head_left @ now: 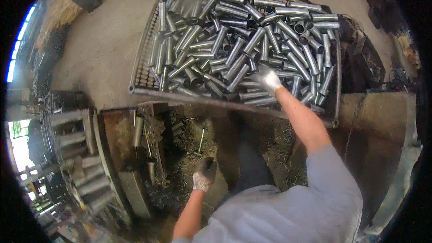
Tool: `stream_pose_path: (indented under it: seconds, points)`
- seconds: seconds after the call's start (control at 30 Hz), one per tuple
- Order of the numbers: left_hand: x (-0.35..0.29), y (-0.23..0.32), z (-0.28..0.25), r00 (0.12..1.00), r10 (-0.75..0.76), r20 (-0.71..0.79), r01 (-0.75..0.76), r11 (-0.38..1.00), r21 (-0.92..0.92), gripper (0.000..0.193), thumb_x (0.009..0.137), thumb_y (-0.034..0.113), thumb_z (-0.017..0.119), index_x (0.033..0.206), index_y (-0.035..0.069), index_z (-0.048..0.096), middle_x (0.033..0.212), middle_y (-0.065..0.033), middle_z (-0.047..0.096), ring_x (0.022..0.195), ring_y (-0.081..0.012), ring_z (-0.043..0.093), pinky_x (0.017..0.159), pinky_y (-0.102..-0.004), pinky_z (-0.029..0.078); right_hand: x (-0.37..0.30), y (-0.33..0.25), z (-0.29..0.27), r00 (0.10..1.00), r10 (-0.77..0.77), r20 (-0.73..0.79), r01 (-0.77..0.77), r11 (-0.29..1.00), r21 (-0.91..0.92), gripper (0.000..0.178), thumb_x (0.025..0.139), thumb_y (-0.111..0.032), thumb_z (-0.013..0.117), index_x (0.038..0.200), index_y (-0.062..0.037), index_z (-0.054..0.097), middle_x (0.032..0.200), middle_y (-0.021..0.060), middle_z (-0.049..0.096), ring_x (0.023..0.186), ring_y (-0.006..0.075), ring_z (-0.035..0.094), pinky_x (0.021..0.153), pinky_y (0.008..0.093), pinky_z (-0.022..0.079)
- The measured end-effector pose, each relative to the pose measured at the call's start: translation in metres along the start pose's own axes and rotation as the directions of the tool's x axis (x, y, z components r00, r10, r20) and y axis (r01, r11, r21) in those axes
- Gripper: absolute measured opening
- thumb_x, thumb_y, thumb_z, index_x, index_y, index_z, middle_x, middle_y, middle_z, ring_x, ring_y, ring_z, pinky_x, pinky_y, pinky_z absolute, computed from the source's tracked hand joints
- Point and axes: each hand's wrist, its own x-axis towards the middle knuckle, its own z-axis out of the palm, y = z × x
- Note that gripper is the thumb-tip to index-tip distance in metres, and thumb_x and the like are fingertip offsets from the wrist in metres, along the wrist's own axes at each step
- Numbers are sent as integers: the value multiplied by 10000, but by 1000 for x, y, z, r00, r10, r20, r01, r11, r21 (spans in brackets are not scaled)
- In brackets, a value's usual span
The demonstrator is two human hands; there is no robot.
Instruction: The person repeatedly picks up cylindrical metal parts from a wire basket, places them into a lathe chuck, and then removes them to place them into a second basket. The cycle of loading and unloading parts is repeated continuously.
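A wire-mesh crate (135,69) heaped with shiny metal tubes (236,51), many flared at one end, stands in front of me. My right hand (269,79), in a whitish glove with dark fingers, reaches over the crate's near side onto the tubes. Motion smears its fingers, so whether it grips a tube is unclear. Lower and to the left, my left hand (205,173) hangs near my body in a speckled glove with a dark palm. Its fingers look loosely apart, and nothing shows in them.
A hammer-like tool with a pale handle (201,141) is just beyond my left hand, above a floor strewn with metal shavings. Left of it stands a dirty machine part (153,141). A slatted rack (92,171) is at far left, a brown metal surface (373,121) at right.
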Motion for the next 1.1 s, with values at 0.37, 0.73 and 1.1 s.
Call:
stream_pose_path:
  seconds: [0.37,0.73,1.1]
  points:
    - [137,163,-34,995,91,51,-84,988,-131,266,986,118,685,1232,17,681,1128,-177,737,1024,-287,732,891,-376,569,301,76,68,761,637,-128,-620,770,150,630,804,-526,760,1147,3,763,1155,233,756,1072,371,732,922,439,548]
    - [331,261,-35,944,-18,329,314,352,-882,654,935,262,766,1463,37,453,1177,-93,640,1052,-243,619,947,-423,529,162,-60,-12,946,-152,285,34,924,381,477,895,-314,797,1243,1,712,1280,169,718,1132,278,693,1011,373,513]
    - [65,55,-128,900,-433,40,411,818,-403,838,798,466,864,1410,-8,544,1198,-120,699,998,-213,686,918,-381,559,417,-10,94,974,223,-44,-226,919,-323,557,847,-424,740,1175,26,729,1146,260,745,1094,454,688,916,482,529]
